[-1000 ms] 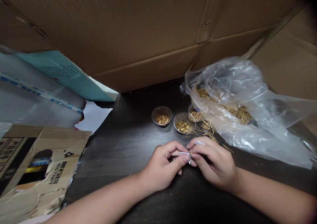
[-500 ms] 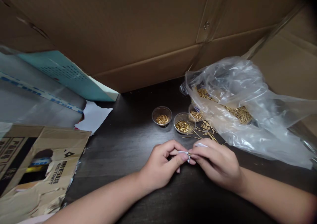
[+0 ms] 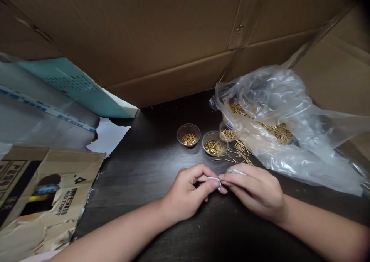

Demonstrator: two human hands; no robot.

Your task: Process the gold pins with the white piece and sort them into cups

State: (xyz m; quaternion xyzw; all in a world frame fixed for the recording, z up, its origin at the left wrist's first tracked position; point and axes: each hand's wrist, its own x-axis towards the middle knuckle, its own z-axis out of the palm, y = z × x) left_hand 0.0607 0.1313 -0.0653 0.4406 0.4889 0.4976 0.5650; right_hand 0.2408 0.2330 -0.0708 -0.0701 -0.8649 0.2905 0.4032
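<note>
My left hand point(image 3: 192, 194) is closed, thumb and forefinger pinching a small white piece like paper or tape point(image 3: 214, 179). Against it, my right hand point(image 3: 256, 190) is closed in a pinch on a thin brass pin, of which only a sliver shows between the fingertips. Another white strip point(image 3: 237, 171) sticks out along the right forefinger. Just beyond the hands stand small clear cups: a left cup point(image 3: 188, 127), a middle cup point(image 3: 204, 148) and one partly under plastic, all holding little brass pieces. Loose long brass pins point(image 3: 241, 148) lie scattered beside them.
A crumpled clear plastic bag point(image 3: 289, 92) with many brass pins spreads over the right side. Tall cardboard point(image 3: 173, 34) walls off the back. At left are a torn cardboard piece point(image 3: 83, 169), white paper point(image 3: 111, 136) and a teal box point(image 3: 75, 82).
My right hand has shifted very slightly to the right, and its fingertips have tilted a little. My left hand stays almost still, with its pinch unchanged.
</note>
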